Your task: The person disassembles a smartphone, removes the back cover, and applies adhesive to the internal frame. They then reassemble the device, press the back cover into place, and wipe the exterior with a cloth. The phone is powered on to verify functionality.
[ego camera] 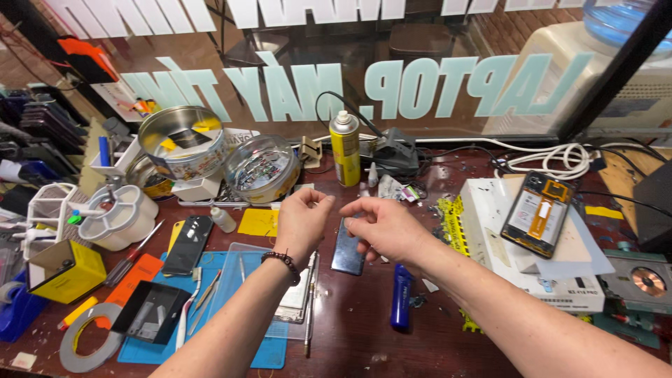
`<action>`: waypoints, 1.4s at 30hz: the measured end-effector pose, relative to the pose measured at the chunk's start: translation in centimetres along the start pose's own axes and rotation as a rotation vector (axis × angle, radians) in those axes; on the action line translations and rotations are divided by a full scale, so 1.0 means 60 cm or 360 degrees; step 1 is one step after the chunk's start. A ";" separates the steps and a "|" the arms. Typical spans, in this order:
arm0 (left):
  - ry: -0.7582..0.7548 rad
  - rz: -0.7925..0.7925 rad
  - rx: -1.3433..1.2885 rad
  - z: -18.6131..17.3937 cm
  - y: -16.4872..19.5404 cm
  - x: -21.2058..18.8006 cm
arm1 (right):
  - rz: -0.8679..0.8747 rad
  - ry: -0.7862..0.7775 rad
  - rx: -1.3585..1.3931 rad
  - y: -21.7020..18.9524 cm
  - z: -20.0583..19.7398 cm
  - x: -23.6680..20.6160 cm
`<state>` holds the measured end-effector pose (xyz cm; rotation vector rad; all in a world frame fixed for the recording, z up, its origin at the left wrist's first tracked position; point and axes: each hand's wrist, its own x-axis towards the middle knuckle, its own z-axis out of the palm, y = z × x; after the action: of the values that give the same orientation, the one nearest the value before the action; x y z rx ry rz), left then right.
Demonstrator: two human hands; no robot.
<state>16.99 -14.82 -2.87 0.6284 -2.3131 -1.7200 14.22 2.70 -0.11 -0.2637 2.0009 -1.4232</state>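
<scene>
Both my hands hover above the table, fingertips facing each other a small gap apart. My left hand (304, 220), with a dark bead bracelet at the wrist, has its fingers curled and pinched. My right hand (383, 227) also pinches thumb against forefinger. I see nothing between the fingers of either hand. Just under them a dark blue phone (346, 250) lies flat on the brown table (364, 343). A phone part under a clear plate (297, 301) rests below my left wrist, on the edge of a blue work mat (224, 280).
A black phone (187, 245), tweezers and a black tray (150, 311) sit on the mat. A blue pen-like tool (400, 297) lies near my right forearm. Behind stand a yellow spray can (345, 148) and two round tins (183, 140). An opened phone (539, 213) lies on a white box at right.
</scene>
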 end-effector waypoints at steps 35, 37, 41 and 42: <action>0.1286 -0.0359 0.0941 -0.778 -0.336 0.216 | -0.0067 -0.0304 0.0322 -0.171 0.400 0.250; 0.1270 -0.0223 0.1027 -0.784 -0.334 0.213 | -0.0046 -0.0267 0.0328 -0.166 0.393 0.251; 0.1458 0.0308 0.1105 -0.814 -0.293 0.194 | -0.0060 -0.0233 0.0371 -0.161 0.383 0.251; 0.1463 0.0470 0.1112 -0.822 -0.275 0.185 | -0.0072 -0.0235 0.0390 -0.162 0.382 0.249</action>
<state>30.20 -66.31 -4.34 0.8729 -2.0606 -0.2962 14.91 -26.27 -1.63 -0.2975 1.6937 -1.6112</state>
